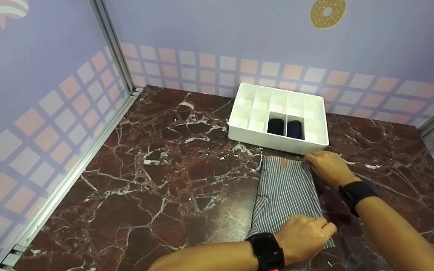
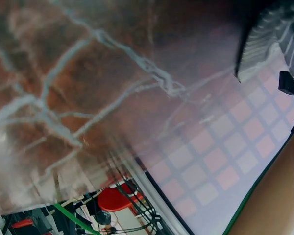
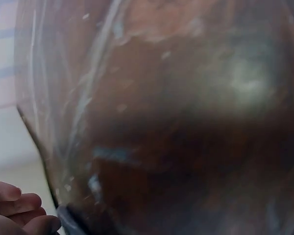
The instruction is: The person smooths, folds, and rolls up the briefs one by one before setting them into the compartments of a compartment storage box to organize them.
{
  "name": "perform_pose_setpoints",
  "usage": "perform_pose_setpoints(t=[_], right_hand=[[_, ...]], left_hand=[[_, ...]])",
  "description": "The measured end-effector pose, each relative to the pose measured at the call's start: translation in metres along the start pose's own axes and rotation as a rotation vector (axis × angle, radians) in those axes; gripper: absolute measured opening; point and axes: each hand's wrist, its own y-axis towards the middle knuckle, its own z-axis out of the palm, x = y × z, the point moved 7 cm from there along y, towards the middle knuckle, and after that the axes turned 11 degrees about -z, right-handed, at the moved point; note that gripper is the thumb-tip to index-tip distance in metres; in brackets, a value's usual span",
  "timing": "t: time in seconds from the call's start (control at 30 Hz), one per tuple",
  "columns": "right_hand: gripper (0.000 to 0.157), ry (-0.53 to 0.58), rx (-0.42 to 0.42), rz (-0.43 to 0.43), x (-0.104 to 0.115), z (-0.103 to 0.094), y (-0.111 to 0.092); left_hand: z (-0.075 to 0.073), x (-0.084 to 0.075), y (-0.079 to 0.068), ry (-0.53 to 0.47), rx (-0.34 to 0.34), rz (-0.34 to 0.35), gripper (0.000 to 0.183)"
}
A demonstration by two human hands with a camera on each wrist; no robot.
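Grey-and-white striped shorts, folded lengthwise with a small orange tag at the far edge, lie flat on the marbled table. My right hand pinches their far right corner, close to the box's front. Over the near right part of the shorts is my left hand, fingers curled onto the side edge, and it covers some of the cloth. The left wrist view catches a bit of striped cloth at the upper right. In the right wrist view, the right hand's curled fingers meet the thumb at a dark edge of cloth.
Behind the shorts stands a white divided box; two of its front compartments hold a black roll and a navy roll of cloth. Panel walls enclose the dark red marbled table at the back and sides.
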Motion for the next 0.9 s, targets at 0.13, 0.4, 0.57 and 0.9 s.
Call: perform_pose_setpoints(t=[0.13,0.4,0.57,0.9], right_hand=[[0.012,-0.007,0.011,-0.01,0.001,0.006,-0.003],[0.015,-0.024,0.046,-0.042,0.006,0.008,-0.003],[0.021,-0.04,0.062,-0.054,0.007,0.007,-0.008],[0.039,-0.061,-0.048,-0.18,0.05,-0.001,0.021]], left_hand=[[0.01,-0.007,-0.002,0.038,0.057,-0.01,0.016],[0.028,-0.011,-0.008,0.028,0.349,-0.081,0.008],[0.025,-0.007,-0.013,-0.078,0.567,-0.124,0.011],[-0.017,0.045,-0.042,-0.317,0.69,-0.205,0.025]])
